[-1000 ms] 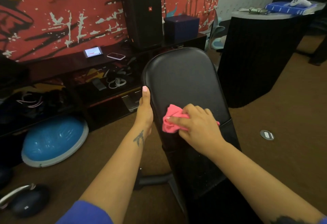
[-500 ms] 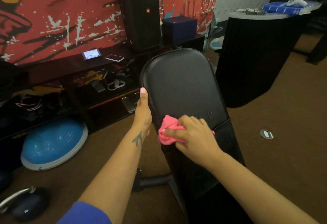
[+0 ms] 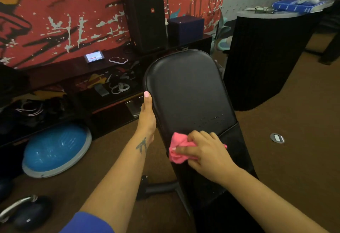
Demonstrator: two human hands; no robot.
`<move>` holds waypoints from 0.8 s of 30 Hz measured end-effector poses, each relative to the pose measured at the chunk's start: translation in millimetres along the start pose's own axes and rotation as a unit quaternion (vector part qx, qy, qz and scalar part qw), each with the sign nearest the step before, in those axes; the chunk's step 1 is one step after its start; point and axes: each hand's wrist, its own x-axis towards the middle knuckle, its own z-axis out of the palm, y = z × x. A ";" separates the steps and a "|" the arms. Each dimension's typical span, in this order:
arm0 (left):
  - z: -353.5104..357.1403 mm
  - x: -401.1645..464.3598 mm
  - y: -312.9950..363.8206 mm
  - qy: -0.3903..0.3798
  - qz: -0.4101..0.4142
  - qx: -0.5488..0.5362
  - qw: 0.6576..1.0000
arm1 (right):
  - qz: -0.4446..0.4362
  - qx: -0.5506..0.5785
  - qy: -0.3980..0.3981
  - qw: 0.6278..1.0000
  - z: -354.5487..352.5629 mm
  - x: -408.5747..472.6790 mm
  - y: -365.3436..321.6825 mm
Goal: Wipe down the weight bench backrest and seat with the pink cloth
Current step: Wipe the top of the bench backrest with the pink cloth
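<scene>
pink cloth [image 3: 177,149] sits bunched under the right hand [image 3: 206,156], whose fingers curl over it and pinch it against the lower end of the backrest [image 3: 187,93], right where the glossy pad meets the darker strip below. a small tip of the cloth shows past the hand on the far side; the rest is hidden under the palm.

head view: the backrest tilts up and away, its rounded top edge near the low shelf [image 3: 77,70]. the left hand [image 3: 147,118] grips the left edge of the pad, thumb lying straight along the rim; its fingers wrap behind and are out of sight. most of the pad above the cloth is bare black surface. to the right of the pad there is open brown carpet [image 3: 287,168] with a round floor socket [image 3: 277,138], and further back a dark round desk [image 3: 266,58] stands near the pad's upper right edge. to the left, a strip of carpet lies between the pad and a blue half ball [image 3: 57,150].

the seat is lost in shadow at the bottom of the frame and cannot be made out. a dark bar of the frame [image 3: 160,189] pokes out under the left forearm. a kettlebell [image 3: 27,212] is cut off at the lower left corner. both arms run out of the bottom edge, a blue sleeve [image 3: 88,223] just showing.
</scene>
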 end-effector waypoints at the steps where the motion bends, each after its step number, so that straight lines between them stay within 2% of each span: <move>1: 0.0 -0.3 0.4 -0.001 0.002 0.001 1.000 | 0.007 -0.001 -0.005 1.000 0.2 -6.3 4.5; 7: 3.9 -1.2 -1.7 0.006 0.012 -0.010 1.000 | 0.104 -0.006 0.061 0.993 -14.1 4.0 36.0; 10: 4.8 0.4 -2.4 0.017 0.005 -0.023 1.000 | 0.086 0.002 0.074 0.994 -13.3 13.4 23.7; 14: 3.7 -0.2 -1.3 0.012 0.016 -0.008 1.000 | 0.055 0.022 0.023 0.998 -1.4 -12.1 24.6; 20: 8.7 0.2 -3.3 0.027 0.016 -0.026 0.999 | 0.147 0.022 0.105 0.983 -8.6 -1.5 54.8; 22: 10.9 -1.3 -6.5 0.033 0.021 -0.041 0.998 | 0.130 0.030 0.114 0.984 -9.1 7.2 45.9; 24: 13.3 -5.4 -12.3 0.036 0.033 -0.045 0.998 | 0.100 0.034 0.086 0.991 -3.6 4.9 36.3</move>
